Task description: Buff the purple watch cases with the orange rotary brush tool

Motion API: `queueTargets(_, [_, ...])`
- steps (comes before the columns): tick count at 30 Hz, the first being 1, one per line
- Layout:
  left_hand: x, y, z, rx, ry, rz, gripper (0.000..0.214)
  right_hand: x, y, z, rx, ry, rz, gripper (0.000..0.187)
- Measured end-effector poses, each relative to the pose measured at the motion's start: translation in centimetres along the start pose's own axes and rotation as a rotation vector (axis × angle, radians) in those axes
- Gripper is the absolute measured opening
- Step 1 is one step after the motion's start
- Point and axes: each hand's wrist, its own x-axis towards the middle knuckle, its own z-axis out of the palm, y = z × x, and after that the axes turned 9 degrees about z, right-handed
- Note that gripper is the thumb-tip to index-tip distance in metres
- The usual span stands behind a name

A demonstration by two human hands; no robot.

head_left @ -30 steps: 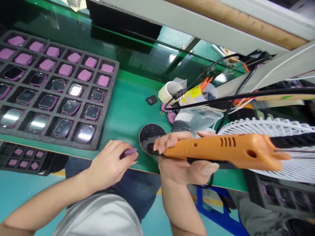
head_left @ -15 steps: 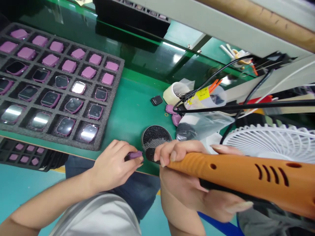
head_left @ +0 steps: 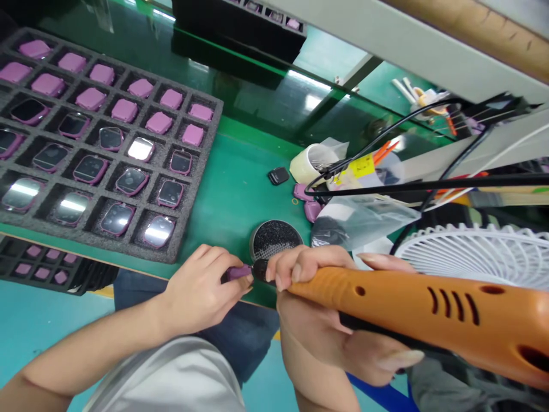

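Note:
My left hand (head_left: 201, 292) is closed on a small purple watch case (head_left: 237, 273) at the near edge of the green bench. My right hand (head_left: 326, 309) grips a long orange electric screwdriver (head_left: 424, 312). Its black tip (head_left: 259, 269) rests against the purple case. Right behind the tip sits a round black dish (head_left: 277, 239) of small dark bits.
A dark foam tray (head_left: 103, 143) of purple watch cases fills the left of the bench, with another tray (head_left: 43, 269) lower down. A tape roll (head_left: 306, 163), plastic bags (head_left: 360, 214), black cables (head_left: 429, 186) and a white fan (head_left: 476, 254) crowd the right.
The screwdriver has swung closer to the camera and its tip has moved left from the black dish onto the purple case. My left hand has stayed in place.

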Motion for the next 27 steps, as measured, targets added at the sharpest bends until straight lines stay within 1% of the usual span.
queueTargets(2, [0.0, 0.0, 0.1, -0.001, 0.007, -0.001, 0.012, 0.0, -0.2, -0.3, -0.014, -0.021, 0.014, 0.062])
queueTargets(5, [0.0, -0.1, 0.2, -0.011, 0.015, -0.009, 0.010, 0.0, -0.5, -1.0, -0.051, -0.104, 0.052, 0.062])
queueTargets(7, [0.0, 0.0, 0.2, -0.017, 0.020, -0.018, 0.010, 0.0, -0.4, -1.2, -0.069, -0.131, 0.067, 0.060])
queueTargets(9, [-0.1, 0.1, 0.2, -0.018, 0.024, -0.023, 0.010, -0.1, -0.2, -0.9, -0.072, -0.104, 0.048, 0.055])
queueTargets(13, [-0.1, 0.2, 0.1, -0.012, 0.025, -0.032, 0.010, -0.3, 0.6, 0.0, -0.064, -0.019, -0.038, 0.048])
queueTargets(16, [0.0, 0.2, 0.2, -0.012, 0.024, -0.035, 0.011, -0.2, 0.6, 0.1, -0.085, -0.048, -0.018, 0.046])
queueTargets(22, [0.1, 0.2, 0.2, 0.004, 0.000, -0.035, 0.013, 0.1, 0.5, -0.1, -0.058, -0.019, 0.025, 0.060])
queueTargets(27, [-0.1, 0.2, 0.3, -0.006, -0.008, -0.041, 0.012, 0.0, 0.4, 0.1, -0.065, -0.052, 0.012, 0.058])
